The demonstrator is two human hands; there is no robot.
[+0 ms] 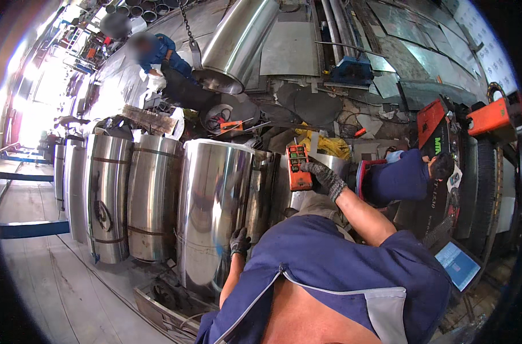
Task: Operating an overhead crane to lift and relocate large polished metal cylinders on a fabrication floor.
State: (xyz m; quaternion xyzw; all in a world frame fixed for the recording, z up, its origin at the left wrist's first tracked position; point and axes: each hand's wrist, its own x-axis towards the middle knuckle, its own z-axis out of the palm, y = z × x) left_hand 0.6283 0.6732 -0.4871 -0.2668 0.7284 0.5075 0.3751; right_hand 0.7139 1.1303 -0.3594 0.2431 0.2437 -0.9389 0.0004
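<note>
My right hand (325,176), in a grey knit glove, is closed around an orange remote control (298,167) with rows of dark buttons. It holds the remote upright in front of my chest. Lower down to the left, my left hand (239,242), in a dark glove, rests against the side of a large shiny metal roll (206,200). Its fingers look stretched out along the surface, with nothing seen in them. Beyond the rolls, a lifting hook (195,54) on a chain hangs at the end of a long shiny metal cylinder (241,40).
Several strapped metal rolls (152,198) stand in a row to my left. A person in blue (166,54) bends near the cylinder. Another person (395,178) sits close at my right, by a dark machine (424,209) and a lit screen (457,265). Yellow plastic (332,146) lies ahead.
</note>
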